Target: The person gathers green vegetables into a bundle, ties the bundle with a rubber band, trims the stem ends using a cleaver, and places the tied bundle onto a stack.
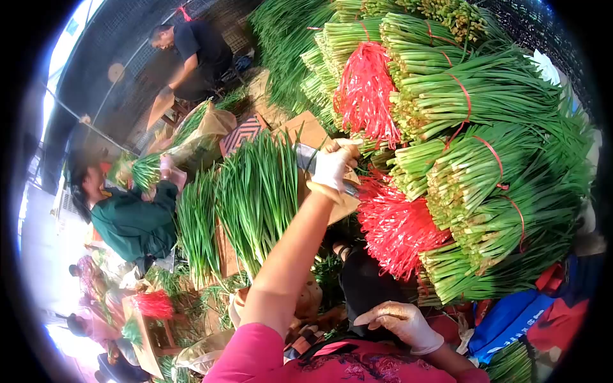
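My left hand (335,167), in a white glove with stained fingers, is stretched out over a wooden board (306,131). It is closed around what looks like a cleaver, with a grey blade (306,157) showing beside the fingers. Just left of that arm stands a large bunch of long-leaved chives (258,198). My right hand (402,324), gloved too, rests low near my lap with its fingers apart and slightly bent; nothing shows in it. Between the hands and the stacked bundles lies a heap of red plastic ties (396,223).
Tied chive bundles (476,172) are piled high on the right, with more red ties (366,89) draped over them. A person in dark green (134,220) sits at the left handling chives; another in black (198,54) works farther back. A blue bag (511,325) lies lower right.
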A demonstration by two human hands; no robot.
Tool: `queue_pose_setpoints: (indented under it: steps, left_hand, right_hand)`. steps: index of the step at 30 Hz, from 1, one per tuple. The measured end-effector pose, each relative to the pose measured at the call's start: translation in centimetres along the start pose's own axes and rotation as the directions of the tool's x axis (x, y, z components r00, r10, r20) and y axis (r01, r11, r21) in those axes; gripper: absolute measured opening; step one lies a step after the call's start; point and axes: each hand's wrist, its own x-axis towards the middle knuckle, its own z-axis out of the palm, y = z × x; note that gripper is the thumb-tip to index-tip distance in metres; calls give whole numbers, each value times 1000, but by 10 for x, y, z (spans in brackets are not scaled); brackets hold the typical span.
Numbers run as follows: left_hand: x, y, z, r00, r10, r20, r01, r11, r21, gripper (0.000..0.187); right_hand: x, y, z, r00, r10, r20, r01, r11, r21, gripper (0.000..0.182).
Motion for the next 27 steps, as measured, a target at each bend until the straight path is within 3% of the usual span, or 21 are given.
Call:
queue_pose_setpoints:
  steps: [1,3,4,5,6,9,14,18,22,27]
  left_hand:
    - [-13,5,6,996,78,41,-79,996,37,14]
    - [-26,1,33,878,469,97,-468,883,-32,23]
    - [-34,20,38,756,619,211,-647,660,382,31]
    - [-37,36,41,629,673,388,-691,256,676,38]
    - [-28,39,46,530,698,482,-710,54,702,46]
    - [-11,42,59,484,671,562,-630,-179,756,44]
    - [11,57,63,559,584,589,-601,-204,773,16]
    - [-1,67,57,511,677,530,-724,6,690,12]
    - [-2,53,46,538,763,357,-716,191,672,11]
    - [-41,51,20,516,809,283,-745,260,615,12]
  right_hand:
    - [1,2,0,1000,-16,2,16,1000,-7,21]
    - [2,6,0,1000,-8,8,8,1000,-6,21]
    - [2,8,0,1000,-2,12,2,1000,-7,22]
    - [1,7,2,1000,2,16,-1,1000,-31,22]
    - [2,6,4,1000,3,21,-2,998,-58,22]
    - [1,5,4,999,36,21,-35,997,-66,23]
    - [-5,3,6,999,46,-1,-46,997,-69,23]
    - [-9,3,8,999,43,-17,-45,996,-83,22]
    - [-10,8,12,999,-43,11,45,979,-197,20]
    - [-18,8,26,998,-43,-40,38,992,-123,17]
